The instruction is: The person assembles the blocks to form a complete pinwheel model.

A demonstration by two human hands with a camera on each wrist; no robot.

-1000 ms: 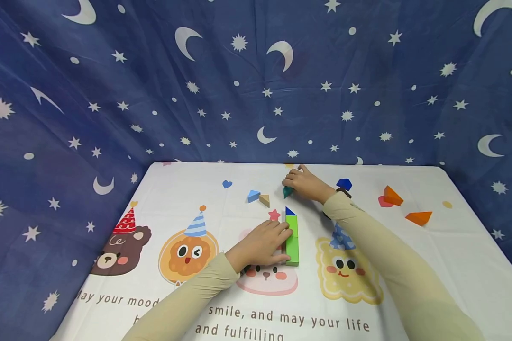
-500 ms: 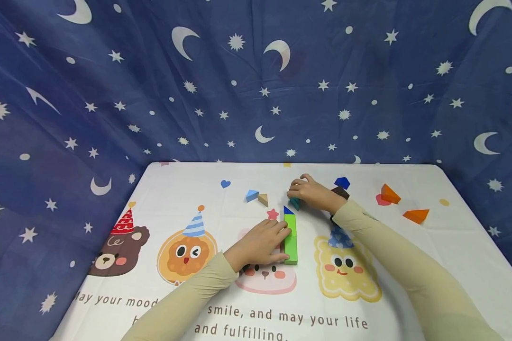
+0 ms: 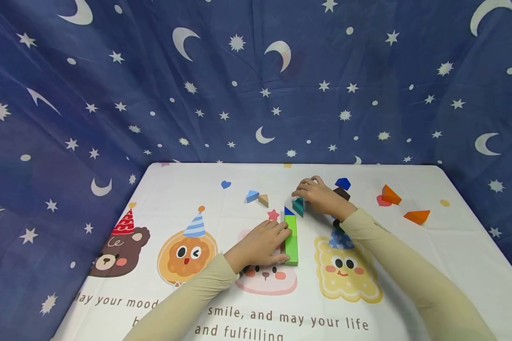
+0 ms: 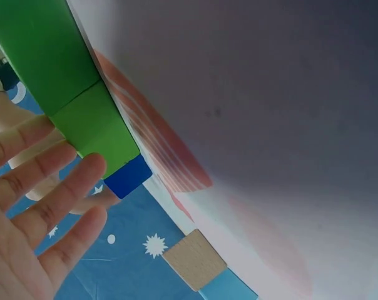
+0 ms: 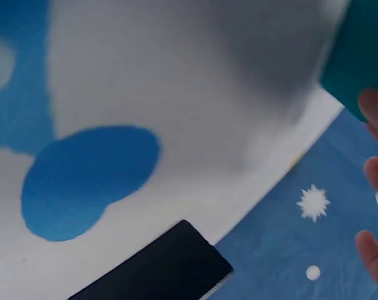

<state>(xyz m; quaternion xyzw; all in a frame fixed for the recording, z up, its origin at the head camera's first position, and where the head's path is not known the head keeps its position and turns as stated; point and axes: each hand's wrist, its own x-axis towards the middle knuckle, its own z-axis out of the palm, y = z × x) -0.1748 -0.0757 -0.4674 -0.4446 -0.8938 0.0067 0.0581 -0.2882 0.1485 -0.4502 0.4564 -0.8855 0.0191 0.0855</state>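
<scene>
In the head view my left hand point(image 3: 262, 242) rests beside two bright green blocks point(image 3: 292, 250) in line, fingers extended and touching their left side and top. The left wrist view shows those straight fingers against the green blocks point(image 4: 96, 134). A small blue triangular block point(image 3: 288, 211) sits at the far end of the green pair. To its upper right, my right hand point(image 3: 320, 196) pinches a teal triangular block point(image 3: 298, 207), slightly apart from the blue one. In the right wrist view a fingertip touches the teal block point(image 5: 361, 62), while other fingers stay off it.
A light blue block point(image 3: 252, 196) and a wooden triangular block point(image 3: 263, 200) lie at the back left. A dark brown block point(image 3: 341, 193) and a dark blue block point(image 3: 343, 183) lie behind my right hand. Two orange blocks point(image 3: 391, 194) are farther right on the printed white cloth point(image 3: 196, 184).
My right hand has moved nearer and to the right, bringing the teal triangular block close to the blue tip. My left hand keeps its place at the green blocks.
</scene>
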